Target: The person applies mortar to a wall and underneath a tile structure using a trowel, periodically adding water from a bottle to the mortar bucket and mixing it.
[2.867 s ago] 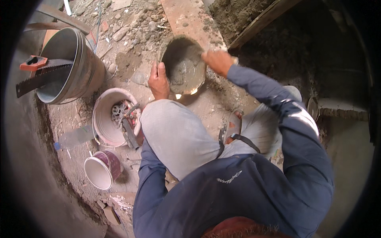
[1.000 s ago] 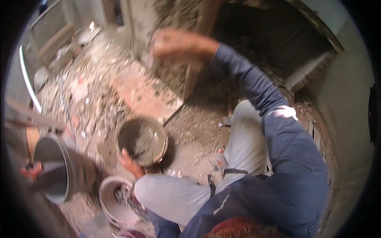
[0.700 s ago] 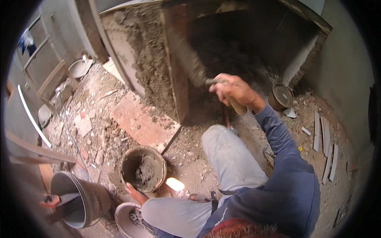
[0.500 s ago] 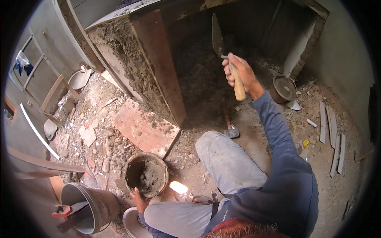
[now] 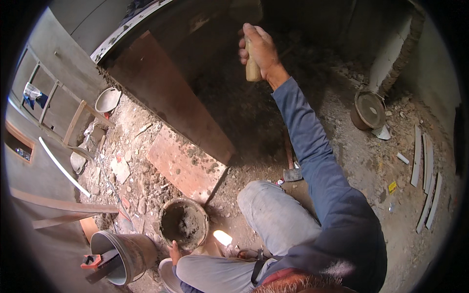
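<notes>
My right hand [image 5: 264,51] is stretched far forward, wrapped around the wooden handle of a trowel [image 5: 253,71]. The trowel's blade points away into the shadow under a slab and can hardly be made out. Low on the left, my left hand [image 5: 174,252] grips the near rim of a round bucket [image 5: 164,215] between my knee and the rubble. Wet grey mortar [image 5: 189,227] lies inside that bucket. A reddish upright panel [image 5: 168,90] stands left of my right hand, holding up one side of the slab.
A mortar-spotted reddish board [image 5: 183,163] lies on the rubble. A hammer [image 5: 293,174] rests beyond my knee. A larger bucket [image 5: 141,254] with a red-handled saw [image 5: 92,261] stands at lower left. Another bucket [image 5: 359,117] and white strips [image 5: 430,168] are at right.
My right hand has moved forward and left with the trowel, whose blade has gone into shadow. My view has shifted; my left hand stays on the mortar bucket's rim.
</notes>
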Action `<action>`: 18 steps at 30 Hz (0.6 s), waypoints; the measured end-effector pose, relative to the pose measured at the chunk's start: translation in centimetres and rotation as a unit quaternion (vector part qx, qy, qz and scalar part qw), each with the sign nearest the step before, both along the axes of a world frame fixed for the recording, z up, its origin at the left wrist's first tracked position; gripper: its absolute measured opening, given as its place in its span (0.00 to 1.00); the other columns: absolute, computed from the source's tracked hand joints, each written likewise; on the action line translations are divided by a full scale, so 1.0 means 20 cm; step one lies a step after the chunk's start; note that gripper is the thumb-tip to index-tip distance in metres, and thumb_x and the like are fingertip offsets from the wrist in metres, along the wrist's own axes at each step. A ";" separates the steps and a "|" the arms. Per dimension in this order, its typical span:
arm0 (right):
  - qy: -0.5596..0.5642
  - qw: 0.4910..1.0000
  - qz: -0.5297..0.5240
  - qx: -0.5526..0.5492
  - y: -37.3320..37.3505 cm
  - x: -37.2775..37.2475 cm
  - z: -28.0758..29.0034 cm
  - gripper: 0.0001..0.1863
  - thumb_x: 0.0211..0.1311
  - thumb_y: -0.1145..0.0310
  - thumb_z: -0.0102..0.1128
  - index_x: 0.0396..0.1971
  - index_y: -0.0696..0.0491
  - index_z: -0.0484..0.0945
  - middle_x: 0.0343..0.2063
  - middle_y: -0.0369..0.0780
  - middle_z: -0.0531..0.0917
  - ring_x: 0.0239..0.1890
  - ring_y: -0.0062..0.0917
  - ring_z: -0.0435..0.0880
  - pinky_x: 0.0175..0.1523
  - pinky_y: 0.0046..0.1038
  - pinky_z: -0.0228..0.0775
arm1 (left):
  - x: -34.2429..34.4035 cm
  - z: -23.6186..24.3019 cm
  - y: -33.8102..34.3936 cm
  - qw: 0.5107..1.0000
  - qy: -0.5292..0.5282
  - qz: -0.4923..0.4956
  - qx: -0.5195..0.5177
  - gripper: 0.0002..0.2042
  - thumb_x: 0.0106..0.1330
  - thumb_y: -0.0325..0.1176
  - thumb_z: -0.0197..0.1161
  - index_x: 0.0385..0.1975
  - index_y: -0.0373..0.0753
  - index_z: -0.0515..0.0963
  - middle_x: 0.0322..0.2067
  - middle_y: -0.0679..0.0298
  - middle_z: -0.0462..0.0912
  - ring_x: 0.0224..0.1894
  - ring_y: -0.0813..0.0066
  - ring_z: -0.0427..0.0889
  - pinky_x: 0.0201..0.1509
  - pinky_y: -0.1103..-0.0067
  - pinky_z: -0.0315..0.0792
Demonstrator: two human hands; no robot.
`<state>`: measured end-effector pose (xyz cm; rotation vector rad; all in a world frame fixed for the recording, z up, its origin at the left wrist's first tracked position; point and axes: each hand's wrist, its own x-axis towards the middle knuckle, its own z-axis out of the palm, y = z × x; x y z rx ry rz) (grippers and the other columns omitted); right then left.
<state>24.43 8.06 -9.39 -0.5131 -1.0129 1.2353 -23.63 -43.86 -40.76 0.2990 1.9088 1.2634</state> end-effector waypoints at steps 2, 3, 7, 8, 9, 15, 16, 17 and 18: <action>-0.018 1.000 -0.005 0.009 -0.03 -0.01 -0.01 0.19 0.70 0.51 0.55 0.39 0.54 0.70 0.26 0.35 0.72 0.19 0.16 0.71 0.21 0.22 0.67 | -0.01 -0.02 0.00 0.999 0.021 0.024 -0.015 0.33 0.67 0.52 0.59 0.58 0.31 0.55 0.51 0.42 0.70 0.36 0.44 0.83 0.28 0.56 0.84; -0.028 0.999 -0.008 0.014 -0.05 -0.02 -0.01 0.18 0.70 0.52 0.55 0.39 0.54 0.70 0.25 0.35 0.72 0.19 0.16 0.71 0.21 0.22 0.67 | -0.01 -0.03 0.00 0.999 0.031 0.036 -0.022 0.34 0.67 0.53 0.59 0.58 0.31 0.55 0.51 0.42 0.70 0.36 0.45 0.83 0.28 0.56 0.84; -0.044 0.999 -0.001 0.022 -0.16 -0.08 0.00 0.19 0.70 0.51 0.55 0.37 0.53 0.69 0.24 0.35 0.72 0.19 0.15 0.72 0.20 0.22 0.67 | -0.02 -0.06 -0.04 0.999 0.028 0.038 -0.020 0.36 0.66 0.55 0.60 0.60 0.32 0.55 0.49 0.43 0.72 0.35 0.46 0.83 0.26 0.58 0.83; -0.051 0.998 -0.002 0.022 -0.18 -0.09 0.01 0.19 0.69 0.50 0.55 0.37 0.53 0.69 0.24 0.34 0.72 0.19 0.15 0.72 0.20 0.22 0.68 | -0.01 -0.06 -0.03 0.999 0.026 0.038 -0.016 0.37 0.66 0.55 0.60 0.60 0.32 0.55 0.48 0.44 0.73 0.35 0.46 0.83 0.26 0.58 0.83; -0.054 0.998 -0.001 0.021 -0.21 -0.11 0.02 0.19 0.69 0.50 0.55 0.37 0.53 0.69 0.24 0.34 0.72 0.19 0.15 0.72 0.20 0.22 0.68 | 0.00 -0.06 -0.02 0.999 0.024 0.038 -0.012 0.37 0.66 0.56 0.61 0.61 0.32 0.55 0.48 0.44 0.74 0.35 0.46 0.83 0.26 0.58 0.83; -0.064 0.998 -0.001 0.010 -0.36 -0.19 0.07 0.20 0.69 0.50 0.56 0.38 0.55 0.69 0.25 0.35 0.72 0.19 0.15 0.72 0.21 0.21 0.68 | -0.05 -0.09 -0.02 0.994 -0.090 -0.007 0.063 0.40 0.64 0.56 0.63 0.62 0.30 0.54 0.52 0.46 0.75 0.31 0.52 0.84 0.26 0.64 0.82; -0.065 0.998 0.003 0.006 -0.38 -0.20 0.08 0.20 0.69 0.51 0.56 0.39 0.55 0.69 0.24 0.35 0.72 0.19 0.15 0.72 0.21 0.21 0.67 | -0.04 -0.11 -0.02 0.993 -0.080 0.007 0.084 0.39 0.65 0.55 0.63 0.62 0.31 0.55 0.50 0.47 0.76 0.31 0.52 0.84 0.26 0.63 0.82; -0.067 0.998 0.005 0.001 -0.42 -0.20 0.07 0.20 0.69 0.51 0.56 0.39 0.55 0.69 0.24 0.34 0.72 0.19 0.15 0.72 0.21 0.20 0.67 | -0.02 -0.13 -0.01 0.992 -0.072 0.020 0.103 0.37 0.65 0.54 0.63 0.61 0.33 0.56 0.49 0.48 0.76 0.30 0.52 0.84 0.26 0.63 0.82; -0.067 0.998 0.012 -0.008 -0.47 -0.19 0.08 0.21 0.69 0.50 0.57 0.40 0.55 0.69 0.24 0.34 0.72 0.19 0.14 0.71 0.21 0.20 0.67 | -0.01 -0.14 -0.01 0.990 -0.063 0.032 0.121 0.35 0.66 0.53 0.63 0.61 0.35 0.56 0.48 0.49 0.77 0.29 0.52 0.84 0.26 0.63 0.82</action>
